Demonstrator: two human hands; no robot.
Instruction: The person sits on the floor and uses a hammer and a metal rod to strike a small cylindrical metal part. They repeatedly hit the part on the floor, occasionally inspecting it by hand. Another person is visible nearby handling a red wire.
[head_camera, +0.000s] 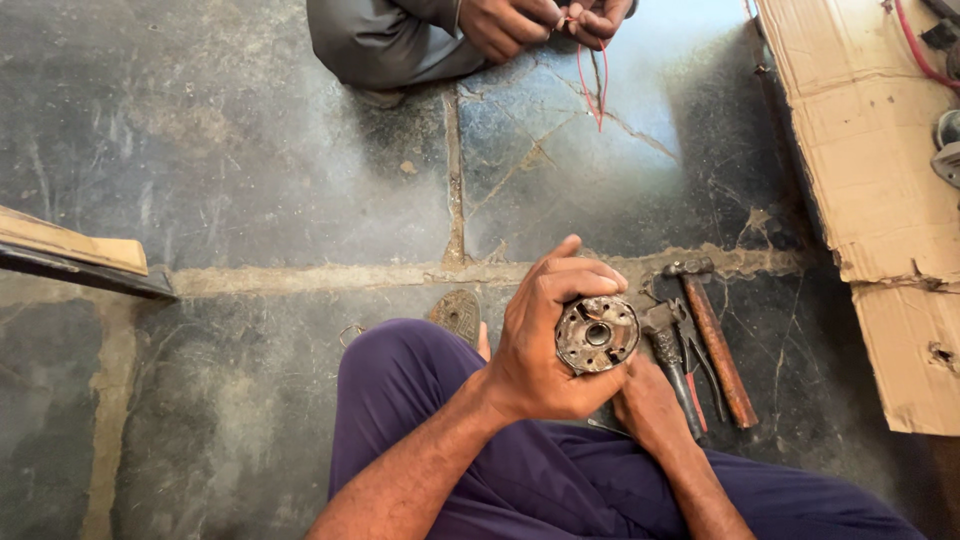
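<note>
My left hand (540, 345) grasps a round, rusty metal motor part (597, 334) above my lap, while my right hand (648, 400) supports it underneath, its grip hidden. A hammer (715, 340) and pliers (672, 360) lie just beside them on the stone floor (250, 180).

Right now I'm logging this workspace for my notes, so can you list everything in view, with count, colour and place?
round metal part: one, rusty grey with a centre hole, held in front of the lap
hammer: one, dark head and brown handle, on the floor right of the hands
pliers: one, grey metal, on the floor beside the hammer
red wire: thin loop, hanging from another person's hands at the top
cardboard: brown sheets, on the right edge
wooden plank: one, tan, at the left edge
stone floor: grey, cracked
sandal: one, worn, by the knee
left hand: fingers wrapped around the round metal part
right hand: under the part, mostly hidden
</note>
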